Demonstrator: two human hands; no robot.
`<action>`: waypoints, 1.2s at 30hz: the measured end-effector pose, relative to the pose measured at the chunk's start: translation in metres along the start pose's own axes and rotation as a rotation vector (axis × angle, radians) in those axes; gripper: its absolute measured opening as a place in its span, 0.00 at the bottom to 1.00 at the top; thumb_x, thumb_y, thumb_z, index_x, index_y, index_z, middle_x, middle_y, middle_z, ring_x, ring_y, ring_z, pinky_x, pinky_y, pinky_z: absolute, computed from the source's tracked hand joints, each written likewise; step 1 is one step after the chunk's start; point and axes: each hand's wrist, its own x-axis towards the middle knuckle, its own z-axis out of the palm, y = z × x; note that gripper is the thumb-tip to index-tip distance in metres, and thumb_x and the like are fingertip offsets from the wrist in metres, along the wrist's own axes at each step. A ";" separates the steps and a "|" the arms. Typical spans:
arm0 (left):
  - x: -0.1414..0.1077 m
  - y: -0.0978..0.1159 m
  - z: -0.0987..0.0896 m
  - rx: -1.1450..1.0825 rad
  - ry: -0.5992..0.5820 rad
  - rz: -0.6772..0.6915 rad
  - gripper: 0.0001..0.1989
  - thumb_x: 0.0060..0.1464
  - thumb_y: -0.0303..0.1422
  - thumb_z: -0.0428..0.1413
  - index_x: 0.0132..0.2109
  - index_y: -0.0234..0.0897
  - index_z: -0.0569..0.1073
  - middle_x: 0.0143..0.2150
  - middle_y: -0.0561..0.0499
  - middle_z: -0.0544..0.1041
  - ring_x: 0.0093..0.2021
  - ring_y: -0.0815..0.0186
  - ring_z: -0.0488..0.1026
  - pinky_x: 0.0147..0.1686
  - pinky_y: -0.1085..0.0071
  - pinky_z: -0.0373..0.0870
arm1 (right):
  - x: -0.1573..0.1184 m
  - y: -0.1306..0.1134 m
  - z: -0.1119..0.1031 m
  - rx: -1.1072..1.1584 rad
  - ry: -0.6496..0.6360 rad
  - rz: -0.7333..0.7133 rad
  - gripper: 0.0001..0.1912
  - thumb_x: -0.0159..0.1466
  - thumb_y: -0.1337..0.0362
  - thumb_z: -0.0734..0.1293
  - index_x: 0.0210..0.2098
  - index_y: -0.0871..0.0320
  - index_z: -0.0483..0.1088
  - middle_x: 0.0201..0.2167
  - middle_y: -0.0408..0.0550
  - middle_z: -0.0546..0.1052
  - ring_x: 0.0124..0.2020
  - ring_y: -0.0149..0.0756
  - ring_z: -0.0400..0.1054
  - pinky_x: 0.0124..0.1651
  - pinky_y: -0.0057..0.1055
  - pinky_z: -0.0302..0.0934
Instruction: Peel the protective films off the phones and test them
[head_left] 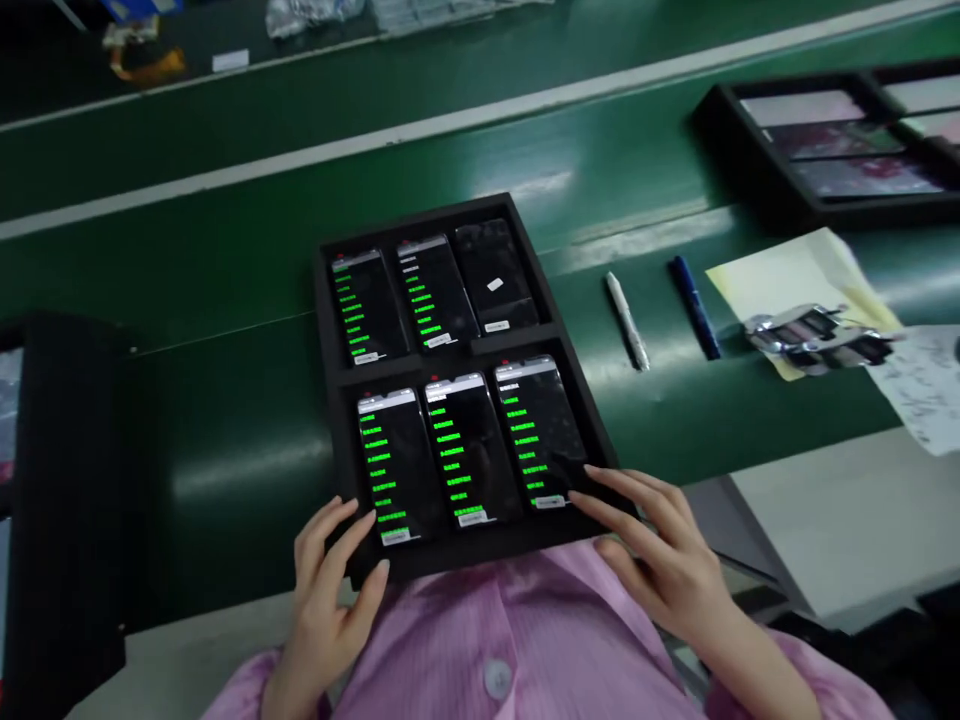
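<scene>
A black foam tray point(442, 372) lies in front of me, tilted slightly, with two rows of three smartphones in its compartments. The front-row phones, such as the left one point(409, 450), the middle one point(480, 450) and the right one point(551, 430), show lists of green text. The back-right phone point(491, 265) has a dark screen with a small white label on it. At the tray's front left corner, my left hand point(334, 580) rests with fingers apart. My right hand point(660, 545) is at the front right corner, fingers spread, tips near the right phone's lower edge.
Right of the tray lie a white pen point(628, 320) and a blue pen point(696, 308). Beyond them are a yellowish paper point(802, 265), shiny metal parts point(814, 335) and a written sheet point(926, 385). Other black trays stand at right point(787, 190) and left point(67, 480).
</scene>
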 end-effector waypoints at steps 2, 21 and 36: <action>-0.006 0.004 0.010 0.023 0.048 0.000 0.23 0.68 0.33 0.58 0.68 0.45 0.70 0.64 0.42 0.71 0.69 0.49 0.67 0.65 0.52 0.68 | -0.014 -0.003 0.009 -0.004 0.035 0.024 0.17 0.75 0.64 0.64 0.61 0.52 0.74 0.60 0.59 0.75 0.55 0.50 0.72 0.51 0.48 0.72; -0.015 0.012 0.005 0.191 0.062 -0.051 0.29 0.68 0.44 0.60 0.71 0.44 0.65 0.65 0.39 0.71 0.64 0.49 0.71 0.63 0.46 0.73 | 0.014 -0.010 0.029 0.043 0.071 -0.113 0.11 0.73 0.66 0.67 0.51 0.61 0.78 0.52 0.60 0.78 0.52 0.49 0.72 0.51 0.46 0.69; -0.011 0.015 0.004 0.251 0.015 -0.060 0.29 0.69 0.46 0.58 0.71 0.43 0.66 0.66 0.39 0.71 0.66 0.47 0.69 0.64 0.44 0.72 | 0.022 -0.018 0.041 0.055 0.099 -0.171 0.16 0.78 0.60 0.59 0.56 0.55 0.76 0.57 0.60 0.75 0.56 0.54 0.69 0.53 0.53 0.65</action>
